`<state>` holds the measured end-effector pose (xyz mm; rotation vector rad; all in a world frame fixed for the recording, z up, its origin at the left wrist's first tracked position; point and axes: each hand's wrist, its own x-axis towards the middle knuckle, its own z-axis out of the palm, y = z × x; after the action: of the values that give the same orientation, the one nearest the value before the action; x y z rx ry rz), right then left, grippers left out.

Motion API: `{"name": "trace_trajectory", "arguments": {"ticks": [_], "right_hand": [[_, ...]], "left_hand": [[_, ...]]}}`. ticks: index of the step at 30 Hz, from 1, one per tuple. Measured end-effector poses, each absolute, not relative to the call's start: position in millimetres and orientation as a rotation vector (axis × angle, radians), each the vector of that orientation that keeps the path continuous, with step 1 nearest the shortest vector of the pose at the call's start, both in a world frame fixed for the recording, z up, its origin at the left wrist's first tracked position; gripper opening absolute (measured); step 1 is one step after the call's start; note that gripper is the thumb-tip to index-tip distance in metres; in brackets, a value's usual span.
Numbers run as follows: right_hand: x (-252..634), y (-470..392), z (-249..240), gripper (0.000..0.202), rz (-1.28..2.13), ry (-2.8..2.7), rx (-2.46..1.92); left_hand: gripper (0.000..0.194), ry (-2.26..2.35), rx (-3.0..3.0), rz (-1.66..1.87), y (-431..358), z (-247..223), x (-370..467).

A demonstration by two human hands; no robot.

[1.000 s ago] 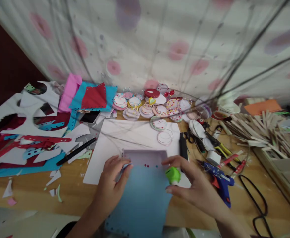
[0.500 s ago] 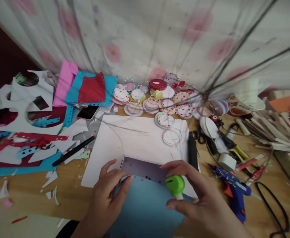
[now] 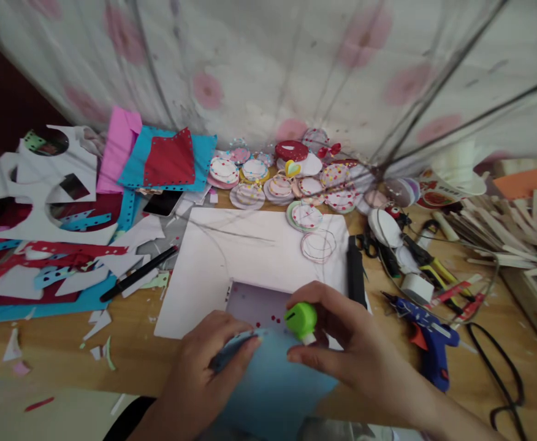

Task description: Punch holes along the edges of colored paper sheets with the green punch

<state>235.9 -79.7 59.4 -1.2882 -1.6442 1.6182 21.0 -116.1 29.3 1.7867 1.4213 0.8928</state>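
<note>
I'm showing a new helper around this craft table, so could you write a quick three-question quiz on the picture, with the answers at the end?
1. What does the right hand hold?
a) black-and-yellow pliers
b) a green craft punch
c) scissors

2. True or false: the blue glue gun lies nearer the right hand than the left hand.

3. Fill in the colour: the left hand pinches the edge of a ____ craft sheet.

Key: 1. b; 2. True; 3. blue.
</note>
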Motion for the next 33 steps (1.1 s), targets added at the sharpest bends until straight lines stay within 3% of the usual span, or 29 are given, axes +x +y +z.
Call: {"name": "trace_trajectory", "arguments": {"ticks": [4,12,25,33], "right_hand": [[237,-75,68,0.029,1.854,-1.61,-1.253],[240,-64,80,0.017,1.559,-2.153,-1.262],[235,-65,70,0.029,1.435,-2.324,-1.283],[232,-63,57,0.026,1.551,-2.263,-1.285]], "left_hand": [[0.004,1.365,1.882,0.929,-118,31,23],[0.006,1.315,1.983,0.95,-120,30,24],[0.005,1.354,1.944,0.952,-117,28,26],[0.005,1.359,1.936,0.948,-117,27,26]]}}
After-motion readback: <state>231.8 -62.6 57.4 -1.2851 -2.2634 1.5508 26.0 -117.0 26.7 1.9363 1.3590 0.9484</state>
